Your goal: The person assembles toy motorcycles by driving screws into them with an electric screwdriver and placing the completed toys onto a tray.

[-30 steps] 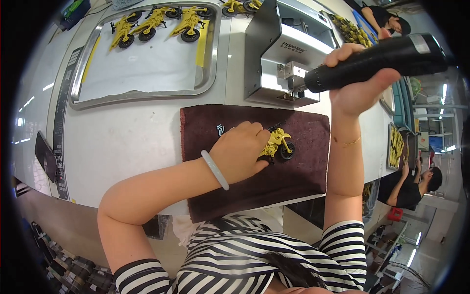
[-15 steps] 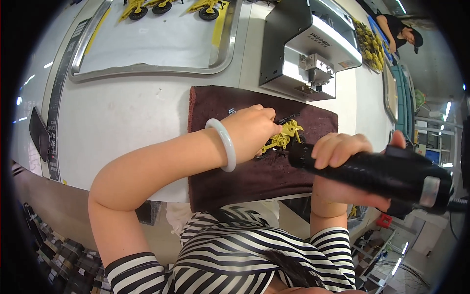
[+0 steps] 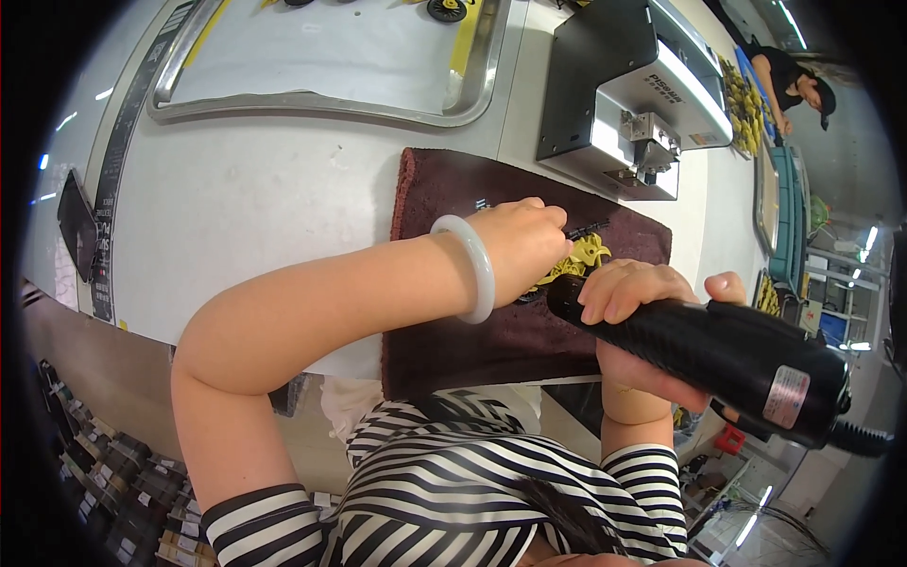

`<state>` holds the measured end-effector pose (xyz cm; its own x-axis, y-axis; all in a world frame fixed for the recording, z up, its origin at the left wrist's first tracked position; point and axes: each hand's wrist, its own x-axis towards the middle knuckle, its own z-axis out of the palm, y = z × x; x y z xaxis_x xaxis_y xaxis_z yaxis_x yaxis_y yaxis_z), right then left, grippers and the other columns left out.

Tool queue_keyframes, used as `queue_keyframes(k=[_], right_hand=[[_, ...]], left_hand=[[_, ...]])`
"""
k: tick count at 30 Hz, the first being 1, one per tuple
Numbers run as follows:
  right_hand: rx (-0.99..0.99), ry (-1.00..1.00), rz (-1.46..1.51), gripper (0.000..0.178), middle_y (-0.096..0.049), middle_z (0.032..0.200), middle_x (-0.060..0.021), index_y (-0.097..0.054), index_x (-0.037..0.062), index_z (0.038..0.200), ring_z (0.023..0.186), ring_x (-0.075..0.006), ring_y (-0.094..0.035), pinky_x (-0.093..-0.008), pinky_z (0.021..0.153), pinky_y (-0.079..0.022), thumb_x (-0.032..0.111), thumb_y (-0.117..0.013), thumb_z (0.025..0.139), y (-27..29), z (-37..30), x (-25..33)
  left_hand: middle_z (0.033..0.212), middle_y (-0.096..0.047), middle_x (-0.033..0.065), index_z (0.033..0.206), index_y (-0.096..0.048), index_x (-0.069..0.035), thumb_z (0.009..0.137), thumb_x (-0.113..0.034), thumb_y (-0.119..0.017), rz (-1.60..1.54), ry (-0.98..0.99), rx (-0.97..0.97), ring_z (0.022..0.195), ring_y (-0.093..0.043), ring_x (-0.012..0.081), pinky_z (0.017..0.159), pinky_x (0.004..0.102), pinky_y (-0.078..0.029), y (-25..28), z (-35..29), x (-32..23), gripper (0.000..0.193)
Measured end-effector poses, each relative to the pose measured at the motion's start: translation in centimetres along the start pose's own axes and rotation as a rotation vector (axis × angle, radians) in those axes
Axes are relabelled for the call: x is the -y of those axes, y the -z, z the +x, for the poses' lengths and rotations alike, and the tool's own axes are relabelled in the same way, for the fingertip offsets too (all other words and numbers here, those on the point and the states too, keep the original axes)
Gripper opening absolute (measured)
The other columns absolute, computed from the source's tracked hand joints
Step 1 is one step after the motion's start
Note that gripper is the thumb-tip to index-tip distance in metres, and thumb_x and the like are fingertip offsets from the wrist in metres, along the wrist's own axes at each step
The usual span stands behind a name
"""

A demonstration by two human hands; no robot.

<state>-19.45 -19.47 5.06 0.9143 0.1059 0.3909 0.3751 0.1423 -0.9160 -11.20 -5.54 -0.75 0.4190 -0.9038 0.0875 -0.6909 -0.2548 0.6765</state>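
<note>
A yellow and black toy motorcycle (image 3: pixel 588 253) rests on a dark maroon cloth (image 3: pixel 472 354), partly hidden by my hands. My left hand (image 3: pixel 522 248), a pale bangle on its wrist, is closed around the rear part of the motorcycle. My right hand (image 3: pixel 641 291) grips a thick black corded hot-air gun (image 3: pixel 718 359). The gun's round nozzle end points left, close beside the motorcycle and covering its lower part. Whether the nozzle touches the toy I cannot tell.
A metal tray (image 3: pixel 312 102) lined with white paper holds yellow motorcycles at the back left. A black and silver machine (image 3: pixel 628 104) stands behind the cloth. More yellow toys (image 3: pixel 742 109) and a co-worker (image 3: pixel 789 85) are at far right. A dark flat panel (image 3: pixel 77 227) stands at left.
The view has shifted, so tray and machine appear further right and higher. The gun's nozzle has come closer to my left hand and the motorcycle, and its cord end sits lower.
</note>
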Motion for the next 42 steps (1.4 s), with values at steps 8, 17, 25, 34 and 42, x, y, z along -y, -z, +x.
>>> queue_keyframes(k=[8,17,25,34,42], right_hand=[[0.001,0.193,-0.114,0.076,-0.053,0.066,-0.0118,-0.027,0.0145,0.112,0.052,-0.0244,-0.055,-0.0358,0.051,-0.047,0.071,-0.048,0.066,-0.3,-0.1,-0.7],[-0.057,0.401,-0.053,0.083,-0.056,0.071,-0.0139,-0.025,0.0151,0.128,0.053,-0.0240,-0.053,-0.0369,0.054,-0.047,0.074,-0.041,0.071,2.1,3.2,2.5],[-0.385,0.277,-0.292,0.081,-0.054,0.066,-0.0080,-0.029,0.0207,0.128,0.055,-0.0188,-0.053,-0.0329,0.054,-0.047,0.076,-0.040,0.070,7.6,11.2,0.3],[-0.132,0.299,0.127,0.089,-0.055,0.067,-0.0107,-0.016,0.0156,0.134,0.051,-0.0186,-0.051,-0.0319,0.051,-0.046,0.077,-0.035,0.071,5.9,8.5,0.9],[-0.232,0.050,-0.191,0.103,-0.051,0.066,-0.0114,-0.005,0.0133,0.137,0.051,-0.0203,-0.051,-0.0338,0.050,-0.044,0.079,-0.039,0.065,0.4,4.4,-0.3]], left_hand=[[0.091,-0.051,0.0088,0.105,-0.058,-0.004,0.059,-0.004,-0.072,-0.001,-0.024,-0.047,0.090,-0.050,0.0259,0.078,0.0345,-0.045,-0.4,0.5,0.0,0.048],[0.093,-0.052,0.0094,0.104,-0.059,-0.004,0.056,-0.005,-0.074,-0.061,0.013,-0.004,0.093,-0.050,0.0263,0.081,0.0352,-0.043,0.2,0.9,0.0,0.050],[0.089,-0.054,0.0113,0.088,-0.052,-0.002,0.054,-0.005,-0.077,-0.098,0.086,0.003,0.091,-0.051,0.0292,0.082,0.0361,-0.042,0.4,0.7,0.2,0.042],[0.087,-0.055,0.0116,0.087,-0.046,-0.003,0.053,-0.006,-0.078,-0.123,0.070,0.006,0.087,-0.052,0.0307,0.077,0.0373,-0.042,0.6,1.1,0.6,0.047],[0.084,-0.055,0.0116,0.088,-0.043,-0.004,0.052,-0.004,-0.079,-0.204,0.112,0.010,0.085,-0.053,0.0316,0.073,0.0386,-0.043,0.4,1.0,0.9,0.051]])
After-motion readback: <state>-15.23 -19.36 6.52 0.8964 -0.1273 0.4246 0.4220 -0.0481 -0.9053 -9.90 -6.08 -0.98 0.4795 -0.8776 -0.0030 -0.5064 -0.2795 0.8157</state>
